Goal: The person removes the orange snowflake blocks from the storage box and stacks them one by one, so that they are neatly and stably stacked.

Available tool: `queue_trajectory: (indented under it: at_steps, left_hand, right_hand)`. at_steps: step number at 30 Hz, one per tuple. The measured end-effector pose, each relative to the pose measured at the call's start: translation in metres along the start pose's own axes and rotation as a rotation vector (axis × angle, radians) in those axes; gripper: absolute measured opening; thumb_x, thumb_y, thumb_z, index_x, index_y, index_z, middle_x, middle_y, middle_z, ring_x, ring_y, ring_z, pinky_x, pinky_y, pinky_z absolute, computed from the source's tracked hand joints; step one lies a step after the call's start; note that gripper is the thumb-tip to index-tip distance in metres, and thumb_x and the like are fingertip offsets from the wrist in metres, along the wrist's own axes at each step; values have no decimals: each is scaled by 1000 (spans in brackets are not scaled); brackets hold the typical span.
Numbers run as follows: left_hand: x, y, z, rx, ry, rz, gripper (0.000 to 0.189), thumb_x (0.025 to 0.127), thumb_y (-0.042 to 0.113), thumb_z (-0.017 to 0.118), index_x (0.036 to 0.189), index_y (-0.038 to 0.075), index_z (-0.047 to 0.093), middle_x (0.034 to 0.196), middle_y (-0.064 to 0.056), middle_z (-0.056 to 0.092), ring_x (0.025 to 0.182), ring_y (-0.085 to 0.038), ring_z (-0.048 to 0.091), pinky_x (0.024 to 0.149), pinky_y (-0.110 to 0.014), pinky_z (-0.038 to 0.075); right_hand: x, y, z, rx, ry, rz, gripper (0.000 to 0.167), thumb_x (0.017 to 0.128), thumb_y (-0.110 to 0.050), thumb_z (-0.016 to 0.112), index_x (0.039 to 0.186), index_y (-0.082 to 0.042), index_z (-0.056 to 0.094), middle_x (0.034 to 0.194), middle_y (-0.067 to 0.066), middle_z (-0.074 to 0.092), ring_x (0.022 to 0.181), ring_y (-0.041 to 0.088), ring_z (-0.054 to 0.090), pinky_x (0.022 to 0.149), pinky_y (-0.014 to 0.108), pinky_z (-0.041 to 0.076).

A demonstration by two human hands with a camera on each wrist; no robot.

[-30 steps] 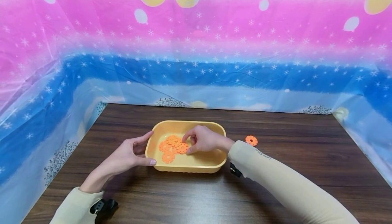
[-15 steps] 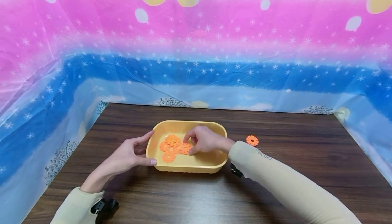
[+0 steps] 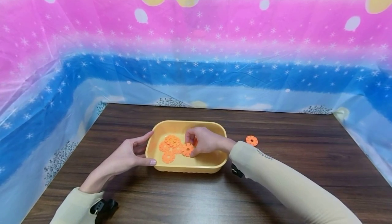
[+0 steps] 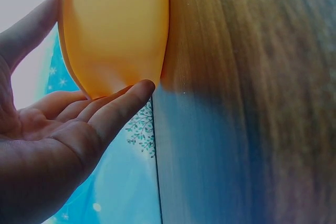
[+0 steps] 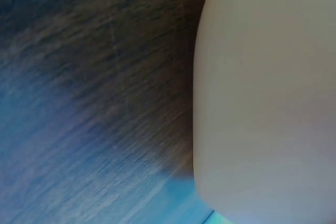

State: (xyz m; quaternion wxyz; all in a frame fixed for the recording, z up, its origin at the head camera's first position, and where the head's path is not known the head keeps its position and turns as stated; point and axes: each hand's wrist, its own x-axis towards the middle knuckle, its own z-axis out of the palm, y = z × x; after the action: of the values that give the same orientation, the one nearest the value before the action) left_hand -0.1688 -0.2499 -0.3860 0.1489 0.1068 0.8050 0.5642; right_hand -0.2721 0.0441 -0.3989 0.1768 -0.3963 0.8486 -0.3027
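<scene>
A yellow plastic basin (image 3: 196,166) stands on the table. My left hand (image 3: 130,154) holds its left end, thumb at the near corner and a fingertip at the far rim; in the left wrist view, the fingers (image 4: 123,103) lie along the basin wall (image 4: 118,35). Inside the basin, my right hand (image 3: 205,140) pinches an orange notched disc (image 3: 188,150), a flower-shaped connector with a centre hole, by its right edge. Several like discs (image 3: 168,157) lie overlapping to its left. The right wrist view shows only the basin's pale side (image 5: 268,98), without the hand.
One more orange notched disc (image 3: 251,141) lies on the dark wooden table (image 3: 196,196), right of the basin and just beyond the right sleeve (image 3: 275,173). A pink and blue printed cloth (image 3: 196,70) hangs along the back and sides of the table.
My right hand has shifted slightly right inside the basin. The pinched disc has come away from the pile with it and now tilts up. The left hand and basin stay put.
</scene>
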Motion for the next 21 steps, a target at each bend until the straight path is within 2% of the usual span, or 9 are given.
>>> queue_trajectory:
  at_steps: [7,21]
  left_hand:
    - [-1,0,-1,6,0,5,103,85,12,88,166,6,24,166,-27,30,144,-44,43,100,-36,56]
    - [-1,1,0,12,9,0,105,84,13,89,165,5,24,166,-28,28,144,-45,43,99,-36,56]
  right_hand:
    - [-1,-3,-1,17,-24,43,44,75,-4,93,109,-9,65,93,8,64,83,16,55,77,28,46]
    - [-2,-5,-5,18,-73,45,41,78,2,89,114,-7,71,94,5,65,87,20,57,76,24,46]
